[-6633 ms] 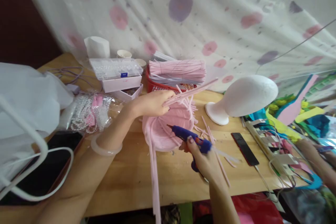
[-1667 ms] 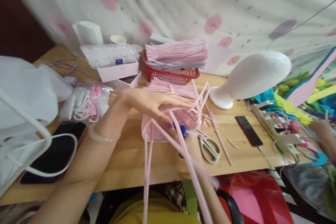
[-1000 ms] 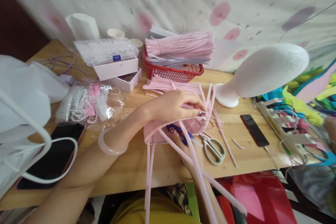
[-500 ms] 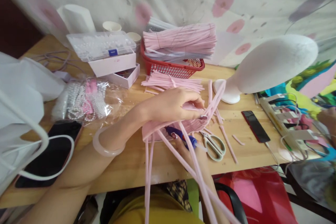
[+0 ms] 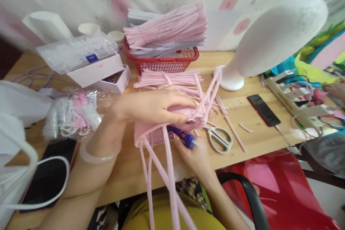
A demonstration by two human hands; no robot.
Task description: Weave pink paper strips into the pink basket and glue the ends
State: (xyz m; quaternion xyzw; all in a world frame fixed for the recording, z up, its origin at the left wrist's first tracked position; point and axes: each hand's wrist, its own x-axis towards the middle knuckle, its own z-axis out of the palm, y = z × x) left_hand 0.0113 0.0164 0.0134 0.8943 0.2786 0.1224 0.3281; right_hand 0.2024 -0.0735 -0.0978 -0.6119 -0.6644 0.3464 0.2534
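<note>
My left hand lies over a pink fuzzy piece made of pipe cleaners, its thumb and fingers closed on the upper side. Long loose pink strands hang from the piece toward my lap, and others stick up at its right end. Beneath it, my right hand grips a blue glue gun with a clear glue stick poking out of its back. The gun's nozzle is hidden under the pink piece. Grey-handled scissors lie just right of my right hand.
Behind the work sit a bundle of pink pipe cleaners and a red basket full of more. A white foam head, a phone and a power strip stand right. Bagged beads and boxes are left.
The camera view has shifted, so the table's things sit farther left. My left hand has flattened somewhat over the pink piece, and the right hand still grips the glue gun below it.
</note>
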